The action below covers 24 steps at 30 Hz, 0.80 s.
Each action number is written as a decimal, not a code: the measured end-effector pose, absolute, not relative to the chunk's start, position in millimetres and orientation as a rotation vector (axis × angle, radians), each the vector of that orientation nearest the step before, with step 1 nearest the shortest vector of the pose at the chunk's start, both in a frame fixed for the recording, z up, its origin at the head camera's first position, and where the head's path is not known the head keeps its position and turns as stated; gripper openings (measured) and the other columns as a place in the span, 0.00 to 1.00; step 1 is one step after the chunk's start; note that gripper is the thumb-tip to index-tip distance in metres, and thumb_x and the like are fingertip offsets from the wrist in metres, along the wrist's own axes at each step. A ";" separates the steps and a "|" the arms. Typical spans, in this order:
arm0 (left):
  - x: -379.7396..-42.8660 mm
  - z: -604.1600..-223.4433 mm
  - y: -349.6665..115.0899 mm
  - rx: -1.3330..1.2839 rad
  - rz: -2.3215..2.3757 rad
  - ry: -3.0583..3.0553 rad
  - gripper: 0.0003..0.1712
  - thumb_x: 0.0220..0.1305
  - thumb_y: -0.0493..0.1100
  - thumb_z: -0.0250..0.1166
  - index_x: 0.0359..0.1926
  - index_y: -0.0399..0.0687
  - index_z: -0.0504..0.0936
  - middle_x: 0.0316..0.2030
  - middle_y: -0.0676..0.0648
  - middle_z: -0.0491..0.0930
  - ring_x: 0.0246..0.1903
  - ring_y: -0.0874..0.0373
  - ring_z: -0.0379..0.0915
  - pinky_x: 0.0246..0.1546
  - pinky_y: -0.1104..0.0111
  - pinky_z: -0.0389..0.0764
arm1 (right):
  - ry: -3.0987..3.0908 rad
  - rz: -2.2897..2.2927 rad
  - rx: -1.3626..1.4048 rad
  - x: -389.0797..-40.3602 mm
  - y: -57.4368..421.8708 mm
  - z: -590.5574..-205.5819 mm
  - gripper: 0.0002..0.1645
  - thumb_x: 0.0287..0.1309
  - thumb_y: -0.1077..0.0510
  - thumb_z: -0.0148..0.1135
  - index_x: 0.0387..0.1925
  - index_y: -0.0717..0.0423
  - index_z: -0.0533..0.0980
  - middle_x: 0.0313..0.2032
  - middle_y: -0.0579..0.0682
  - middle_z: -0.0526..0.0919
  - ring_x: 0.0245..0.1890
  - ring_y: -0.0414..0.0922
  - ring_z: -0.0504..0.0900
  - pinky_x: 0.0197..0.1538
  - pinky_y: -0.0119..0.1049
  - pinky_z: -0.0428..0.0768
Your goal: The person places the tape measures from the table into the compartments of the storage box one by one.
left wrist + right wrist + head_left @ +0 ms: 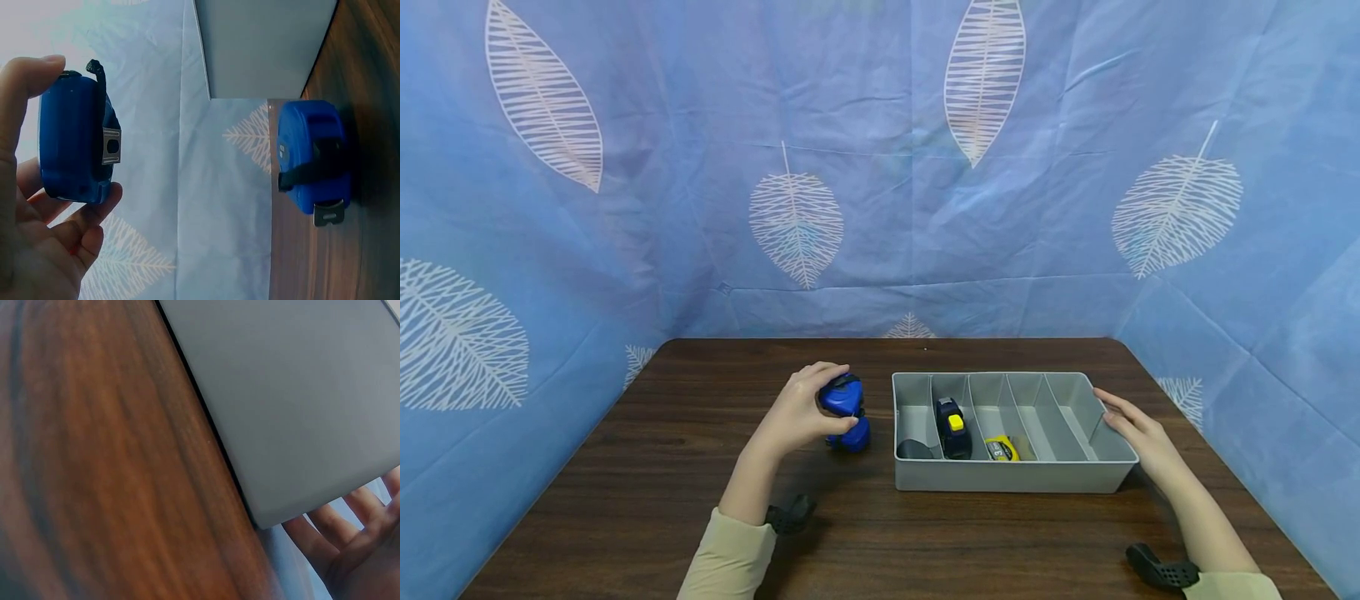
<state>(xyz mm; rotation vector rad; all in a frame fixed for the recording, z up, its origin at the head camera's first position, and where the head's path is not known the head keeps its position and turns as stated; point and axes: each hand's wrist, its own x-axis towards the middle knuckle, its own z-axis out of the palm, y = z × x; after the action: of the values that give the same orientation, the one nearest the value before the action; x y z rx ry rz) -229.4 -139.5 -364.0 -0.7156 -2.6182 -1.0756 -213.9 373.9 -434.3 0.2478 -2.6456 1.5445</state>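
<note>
My left hand (805, 408) holds a blue tape measure (75, 137) between thumb and fingers, its black strap and metal hook showing in the left wrist view. A second blue tape measure (312, 156) lies on the table just beyond and below the held one. To the right stands a grey divided box (1007, 477). My right hand (1150, 437) rests against its right end, fingertips and thumb at the rim, fingers spread along the end wall in the right wrist view. Inside the box are a dark tape measure (953, 429) with a yellow button and a yellow tape measure (1002, 449).
A dark grey rounded object (914, 450) lies in the leftmost compartment, partly hidden by the front wall. The dark wooden table (647, 467) reaches back to a blue cloth (865, 217) with white leaf prints, which also hangs at both sides.
</note>
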 end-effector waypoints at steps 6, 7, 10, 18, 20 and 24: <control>-229.6 -362.0 -134.8 -0.716 -1.088 -2.621 0.42 0.46 0.52 0.76 0.64 0.49 0.73 0.58 0.47 0.72 0.58 0.44 0.64 0.49 0.48 0.74 | -2.650 1.539 0.235 -214.1 374.2 -435.1 0.32 0.74 0.48 0.43 0.75 0.47 0.52 0.72 0.62 0.49 0.66 0.65 0.50 0.54 0.73 0.53; -229.6 -361.8 -134.2 -0.714 -1.092 -2.624 0.42 0.46 0.52 0.76 0.64 0.49 0.73 0.58 0.47 0.72 0.58 0.44 0.63 0.48 0.48 0.74 | -2.651 1.538 0.232 -214.2 374.2 -435.1 0.32 0.74 0.48 0.43 0.75 0.47 0.52 0.72 0.62 0.49 0.66 0.65 0.50 0.54 0.73 0.54; -230.0 -361.6 -131.9 -0.713 -1.101 -2.630 0.42 0.46 0.52 0.76 0.64 0.49 0.73 0.58 0.47 0.72 0.58 0.45 0.63 0.49 0.48 0.74 | -2.652 1.537 0.234 -214.6 374.3 -434.6 0.32 0.74 0.49 0.43 0.75 0.48 0.51 0.71 0.66 0.48 0.66 0.68 0.50 0.54 0.73 0.53; -230.3 -360.8 -118.8 -0.754 -1.120 -2.597 0.42 0.45 0.50 0.77 0.63 0.49 0.74 0.57 0.49 0.73 0.57 0.46 0.64 0.49 0.49 0.74 | -2.644 1.549 0.244 -213.5 373.7 -432.8 0.33 0.74 0.49 0.43 0.75 0.50 0.51 0.70 0.69 0.47 0.64 0.72 0.49 0.54 0.73 0.53; -230.3 -360.0 -114.0 -0.766 -1.123 -2.591 0.42 0.45 0.50 0.77 0.63 0.49 0.74 0.57 0.49 0.73 0.57 0.46 0.64 0.49 0.49 0.74 | -2.645 1.547 0.244 -213.1 373.8 -432.7 0.33 0.74 0.49 0.43 0.75 0.50 0.51 0.70 0.69 0.47 0.64 0.72 0.49 0.54 0.73 0.53; -229.5 -358.6 -104.9 -0.793 -1.130 -2.580 0.43 0.45 0.51 0.77 0.64 0.49 0.73 0.57 0.49 0.73 0.57 0.46 0.65 0.50 0.49 0.74 | -2.653 1.549 0.235 -212.7 374.6 -432.7 0.33 0.74 0.49 0.43 0.75 0.51 0.51 0.70 0.71 0.47 0.65 0.72 0.48 0.53 0.74 0.53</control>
<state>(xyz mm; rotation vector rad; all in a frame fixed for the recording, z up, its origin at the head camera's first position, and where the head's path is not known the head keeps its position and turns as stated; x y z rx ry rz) -229.5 -104.9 -358.6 -0.7928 -2.5799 -1.1300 -212.7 374.6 -432.7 0.2346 -2.6531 1.5490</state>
